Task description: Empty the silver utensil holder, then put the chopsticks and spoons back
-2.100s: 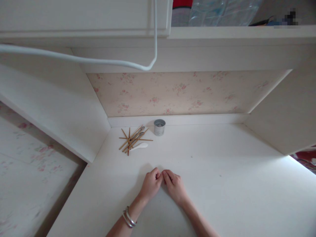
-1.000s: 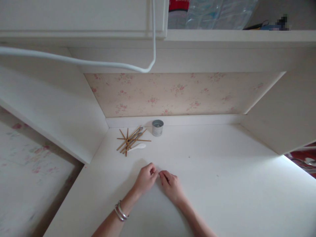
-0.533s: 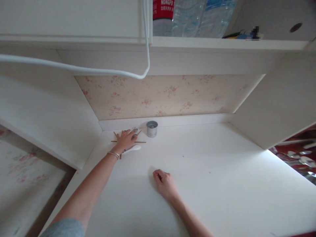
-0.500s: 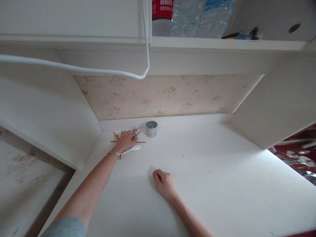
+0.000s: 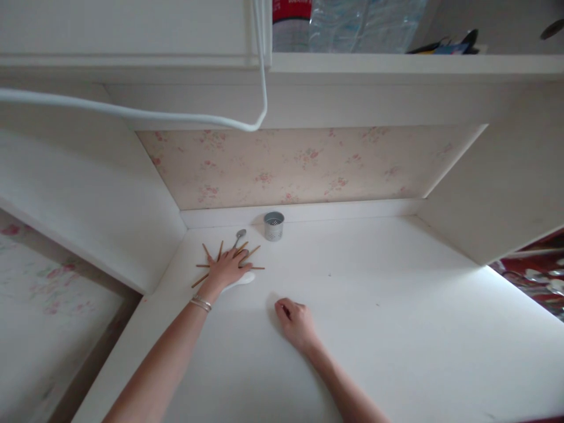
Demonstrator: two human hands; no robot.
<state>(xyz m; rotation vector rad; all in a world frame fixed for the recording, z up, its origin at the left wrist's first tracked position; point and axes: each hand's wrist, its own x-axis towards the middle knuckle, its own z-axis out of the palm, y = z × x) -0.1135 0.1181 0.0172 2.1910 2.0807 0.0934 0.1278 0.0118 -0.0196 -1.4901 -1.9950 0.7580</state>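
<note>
My left hand point(image 5: 228, 268) lies palm down with fingers spread over a bundle of brown chopsticks point(image 5: 253, 252) at the back left of the white tabletop. Their ends fan out on several sides from under the palm, and their middles are hidden. A metal spoon point(image 5: 240, 233) points away beyond the fingertips, its handle partly under the hand. Along the near side of the palm lies a white spoon point(image 5: 245, 278), its handle end partly covered. Closed in a loose fist, my right hand point(image 5: 296, 323) rests on the tabletop, apart from these things.
A perforated metal cup point(image 5: 274, 228) stands upright near the back edge, right of the chopsticks. White side panels point(image 5: 493, 188) bound the tabletop point(image 5: 396, 341). Overhead are a shelf point(image 5: 374, 67) with plastic bottles point(image 5: 339, 26) and a hanging white cable point(image 5: 176, 117).
My left hand has drawn back towards me, and the chopsticks and white spoon have shifted with it. The metal spoon's bowl now shows clear of my fingers. My right hand stays a fist.
</note>
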